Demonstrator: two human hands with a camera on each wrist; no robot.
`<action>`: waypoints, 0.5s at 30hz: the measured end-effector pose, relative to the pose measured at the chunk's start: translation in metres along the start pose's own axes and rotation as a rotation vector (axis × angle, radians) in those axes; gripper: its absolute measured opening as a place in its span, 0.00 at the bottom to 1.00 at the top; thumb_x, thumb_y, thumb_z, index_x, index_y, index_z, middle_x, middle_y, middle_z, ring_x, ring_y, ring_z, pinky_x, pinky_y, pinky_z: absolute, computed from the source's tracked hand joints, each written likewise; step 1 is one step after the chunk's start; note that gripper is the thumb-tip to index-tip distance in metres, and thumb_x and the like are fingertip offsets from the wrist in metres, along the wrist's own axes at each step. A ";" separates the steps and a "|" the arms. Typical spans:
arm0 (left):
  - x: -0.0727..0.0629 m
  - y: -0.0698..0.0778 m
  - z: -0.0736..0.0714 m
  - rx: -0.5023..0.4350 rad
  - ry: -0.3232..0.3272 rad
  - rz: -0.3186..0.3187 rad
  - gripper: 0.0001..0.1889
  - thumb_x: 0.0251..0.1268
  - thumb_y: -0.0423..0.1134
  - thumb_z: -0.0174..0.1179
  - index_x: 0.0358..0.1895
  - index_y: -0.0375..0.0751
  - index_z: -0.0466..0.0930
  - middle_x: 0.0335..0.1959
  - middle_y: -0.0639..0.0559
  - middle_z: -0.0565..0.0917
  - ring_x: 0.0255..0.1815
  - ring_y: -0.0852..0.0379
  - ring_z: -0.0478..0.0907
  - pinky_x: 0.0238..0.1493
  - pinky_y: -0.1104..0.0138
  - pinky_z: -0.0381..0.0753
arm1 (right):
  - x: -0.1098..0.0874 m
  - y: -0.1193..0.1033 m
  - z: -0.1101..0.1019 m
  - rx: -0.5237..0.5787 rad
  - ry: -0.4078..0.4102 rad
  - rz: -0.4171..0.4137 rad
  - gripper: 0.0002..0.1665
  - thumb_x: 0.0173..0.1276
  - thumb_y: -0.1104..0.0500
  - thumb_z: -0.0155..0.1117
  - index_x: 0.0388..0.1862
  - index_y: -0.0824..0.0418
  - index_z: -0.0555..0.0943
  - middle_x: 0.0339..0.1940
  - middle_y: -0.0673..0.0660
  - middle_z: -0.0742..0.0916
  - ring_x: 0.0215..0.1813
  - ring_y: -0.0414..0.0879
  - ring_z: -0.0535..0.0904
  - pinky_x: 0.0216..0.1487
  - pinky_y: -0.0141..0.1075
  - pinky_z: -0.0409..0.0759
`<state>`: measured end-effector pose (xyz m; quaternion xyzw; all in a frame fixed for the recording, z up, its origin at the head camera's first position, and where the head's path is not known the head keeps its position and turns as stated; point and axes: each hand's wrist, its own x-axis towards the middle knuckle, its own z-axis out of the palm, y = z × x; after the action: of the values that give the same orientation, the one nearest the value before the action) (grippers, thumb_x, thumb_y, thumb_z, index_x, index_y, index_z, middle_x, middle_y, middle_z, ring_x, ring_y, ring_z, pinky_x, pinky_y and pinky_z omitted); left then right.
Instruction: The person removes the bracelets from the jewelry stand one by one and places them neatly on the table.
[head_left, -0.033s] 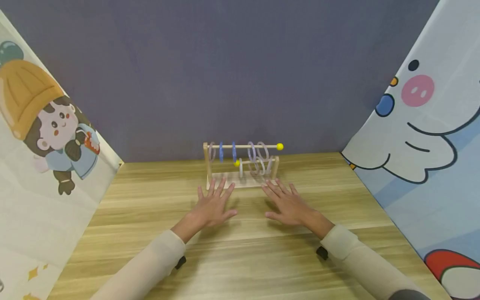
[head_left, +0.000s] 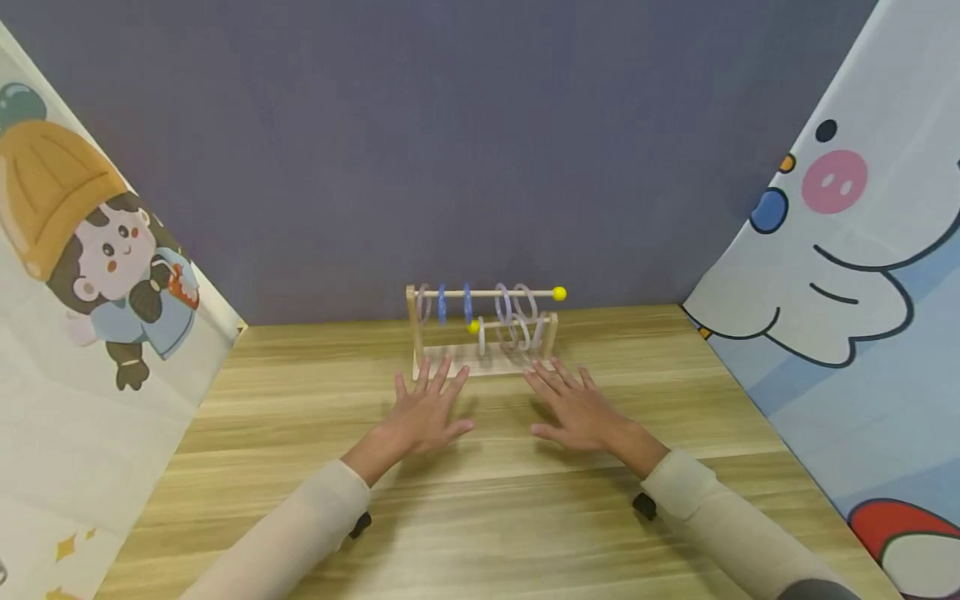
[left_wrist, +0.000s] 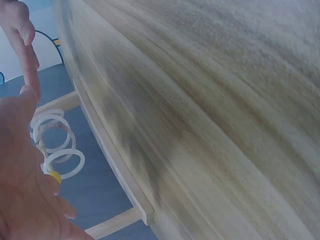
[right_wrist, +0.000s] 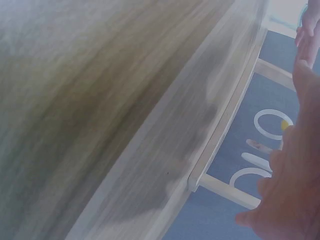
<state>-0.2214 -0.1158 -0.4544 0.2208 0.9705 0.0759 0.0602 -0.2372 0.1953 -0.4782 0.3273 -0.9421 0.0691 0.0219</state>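
Note:
A small wooden rack (head_left: 450, 360) stands at the back of the table, with two rods pointing opposite ways. Its upper rod (head_left: 483, 293) carries blue rings (head_left: 442, 305) and pale purple rings (head_left: 502, 302) and ends in a yellow ball (head_left: 559, 293). Whitish rings (head_left: 482, 337) hang on the lower rod, which has another yellow ball (head_left: 473, 327). My left hand (head_left: 425, 414) is spread, palm down, in front of the rack's left part. Fingers likewise spread, my right hand (head_left: 581, 410) lies over the front right. Neither hand holds anything; both cast shadows on the wood.
The wood-grain table (head_left: 480, 517) ends at a dark grey wall (head_left: 480, 150) close behind the rack. Cartoon-printed panels close in the left (head_left: 45, 400) and right (head_left: 795, 417) sides. Each sleeve has a small black piece (head_left: 645, 505) near the cuff.

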 end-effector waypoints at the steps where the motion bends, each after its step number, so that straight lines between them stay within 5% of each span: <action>1: 0.000 0.000 0.000 0.000 0.002 0.002 0.46 0.73 0.67 0.51 0.84 0.58 0.38 0.85 0.41 0.36 0.83 0.30 0.32 0.71 0.21 0.39 | 0.000 0.000 0.000 -0.002 0.001 0.000 0.53 0.72 0.34 0.60 0.85 0.54 0.51 0.86 0.57 0.51 0.84 0.67 0.49 0.76 0.74 0.46; 15: -0.003 -0.002 -0.002 -0.019 0.003 -0.006 0.47 0.73 0.67 0.51 0.84 0.58 0.36 0.84 0.45 0.30 0.83 0.32 0.29 0.71 0.22 0.37 | -0.002 -0.007 0.003 -0.006 0.016 -0.020 0.54 0.71 0.34 0.61 0.85 0.55 0.51 0.86 0.58 0.53 0.83 0.68 0.52 0.74 0.75 0.50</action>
<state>-0.2201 -0.1193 -0.4529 0.2170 0.9705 0.0854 0.0610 -0.2317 0.1908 -0.4806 0.3360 -0.9388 0.0689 0.0313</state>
